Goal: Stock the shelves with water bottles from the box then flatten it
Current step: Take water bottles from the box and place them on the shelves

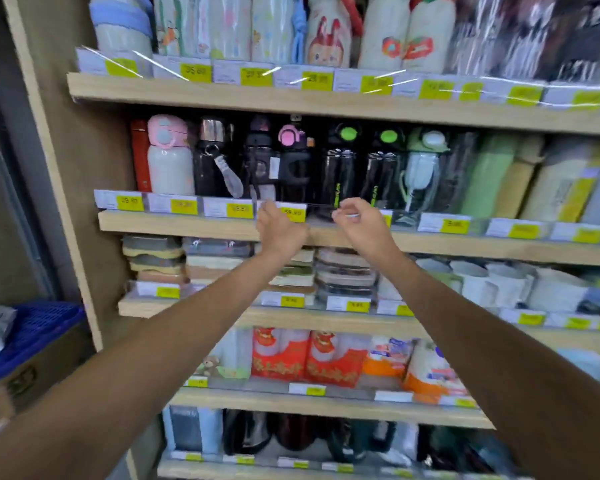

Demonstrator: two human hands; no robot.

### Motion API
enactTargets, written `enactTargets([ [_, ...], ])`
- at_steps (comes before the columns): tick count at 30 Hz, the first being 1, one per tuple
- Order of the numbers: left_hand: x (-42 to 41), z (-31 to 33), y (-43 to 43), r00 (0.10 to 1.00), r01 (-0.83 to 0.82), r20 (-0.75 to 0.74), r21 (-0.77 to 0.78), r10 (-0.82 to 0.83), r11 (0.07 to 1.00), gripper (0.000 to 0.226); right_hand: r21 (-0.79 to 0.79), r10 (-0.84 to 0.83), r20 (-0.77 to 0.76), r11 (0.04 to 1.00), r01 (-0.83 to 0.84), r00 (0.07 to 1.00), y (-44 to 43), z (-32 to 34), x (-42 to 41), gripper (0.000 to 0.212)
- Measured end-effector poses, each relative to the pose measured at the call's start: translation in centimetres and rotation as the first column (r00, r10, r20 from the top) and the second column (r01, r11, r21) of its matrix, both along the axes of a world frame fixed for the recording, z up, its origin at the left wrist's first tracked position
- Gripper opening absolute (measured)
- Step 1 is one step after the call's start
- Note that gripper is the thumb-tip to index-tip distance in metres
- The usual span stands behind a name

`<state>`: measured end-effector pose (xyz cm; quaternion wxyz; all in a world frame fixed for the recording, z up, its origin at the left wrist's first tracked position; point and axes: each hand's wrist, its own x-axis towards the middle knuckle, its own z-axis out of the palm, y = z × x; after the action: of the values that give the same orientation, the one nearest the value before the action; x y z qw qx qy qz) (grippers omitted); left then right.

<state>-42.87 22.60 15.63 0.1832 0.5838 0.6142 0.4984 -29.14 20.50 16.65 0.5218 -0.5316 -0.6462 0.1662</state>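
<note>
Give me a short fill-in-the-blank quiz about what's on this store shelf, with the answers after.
The white bottle near the shelf's left end has a ___ lid.
The black bottle just above the right hand has a ___ button on its lid.
The crate at the lower left is ___.
Answers: pink, green, blue.

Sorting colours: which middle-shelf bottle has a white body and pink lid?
The white bottle second from left, beside the red bottle; the other pink-capped bottle is black.

Black bottles (338, 174) — green-capped; yellow tags (129, 203)
</note>
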Motion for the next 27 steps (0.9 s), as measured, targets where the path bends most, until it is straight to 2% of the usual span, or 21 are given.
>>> enactTargets([
  [3,7.0,-1.5,-3.0,0.991,0.12,0.069,-0.03,-0.118,0.992,0.067,-0.046,-0.073,0.015,0.996,0.074,0.997,-3.1,-1.8,6.8,0.026],
  [7,15.4,-4.5,-5.2,0.954,0.241,0.177,0.025,-0.242,0.97,0.025,-0.114,-0.119,-0.059,0.987,0.112,0.991,-6.1,-4.5,14.6,0.026],
  [9,19.7,-5.9,-6.7,0.921,0.341,0.207,-0.012,-0.331,0.94,0.017,-0.134,-0.156,-0.052,0.98,0.148,0.986,-7.4,-6.0,18.8,0.025],
  [14,30.6,-9.3,-9.7,0.86,0.471,0.254,-0.062,-0.442,0.88,0.035,-0.259,-0.207,-0.08,0.949,0.18,0.975,-11.7,-10.6,29.3,0.033],
  [17,37.0,-12.2,-10.4,0.801,0.558,0.316,-0.086,-0.508,0.826,0.033,-0.314,-0.296,-0.123,0.917,0.246,0.947,-13.8,-14.1,35.9,0.033],
  [19,41.2,-14.2,-10.7,0.774,0.612,0.306,-0.132,-0.555,0.78,0.029,-0.368,-0.369,-0.142,0.881,0.297,0.918,-15.1,-16.6,40.3,0.034],
  [21,47.3,-16.9,-11.0,0.733,0.674,0.283,-0.179,-0.619,0.716,0.027,-0.431,-0.466,-0.148,0.825,0.367,0.873,-16.8,-19.3,46.1,0.035],
  [22,47.7,-17.3,-10.9,0.724,0.687,0.271,-0.189,-0.635,0.702,0.029,-0.434,-0.464,-0.142,0.823,0.366,0.875,-17.1,-19.9,46.8,0.035],
  [25,55.7,-20.6,-10.9,0.642,0.764,0.244,-0.279,-0.727,0.581,0.03,-0.493,-0.561,-0.116,0.749,0.443,0.819,-18.8,-23.1,54.1,0.033],
  [27,62.4,-22.9,-10.7,0.575,0.799,0.225,-0.359,-0.787,0.482,0.023,-0.549,-0.64,-0.097,0.673,0.496,0.762,-19.8,-25.4,59.8,0.037],
])
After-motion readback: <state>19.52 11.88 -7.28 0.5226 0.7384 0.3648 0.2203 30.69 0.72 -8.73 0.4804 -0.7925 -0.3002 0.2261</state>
